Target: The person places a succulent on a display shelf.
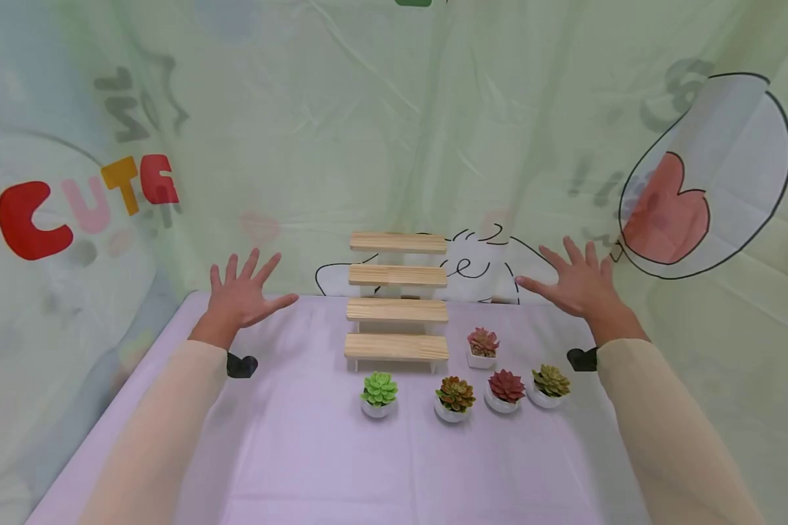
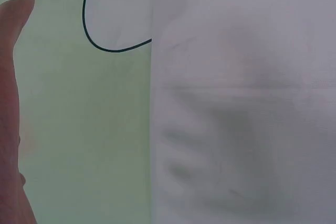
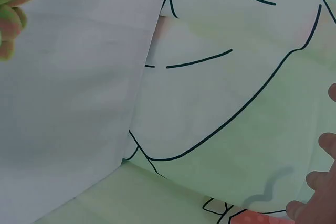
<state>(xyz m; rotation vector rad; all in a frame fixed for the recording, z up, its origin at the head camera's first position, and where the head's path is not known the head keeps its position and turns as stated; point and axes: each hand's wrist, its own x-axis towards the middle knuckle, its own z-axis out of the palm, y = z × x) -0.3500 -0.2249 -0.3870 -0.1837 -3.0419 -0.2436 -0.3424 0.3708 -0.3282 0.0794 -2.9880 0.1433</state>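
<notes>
My left hand (image 1: 238, 295) is raised above the table's left side, fingers spread, holding nothing. On the other side my right hand (image 1: 579, 284) is held up the same way, touching nothing. Between them stands a wooden tiered shelf (image 1: 397, 310) with several steps. In front of it sits a bright green potted succulent (image 1: 379, 391). To its right are a brown-orange succulent (image 1: 455, 396), a dark red succulent (image 1: 505, 388) and an olive succulent (image 1: 549, 383), all in round white pots. A pink succulent (image 1: 482, 345) in a square white pot sits beside the shelf, nearest my right hand.
A pale lilac cloth covers the table (image 1: 315, 467). Behind it and at both sides hangs a light green printed curtain (image 1: 289, 146) with letters, hearts and line drawings. Dark straps show at both wrists, next to the sleeves.
</notes>
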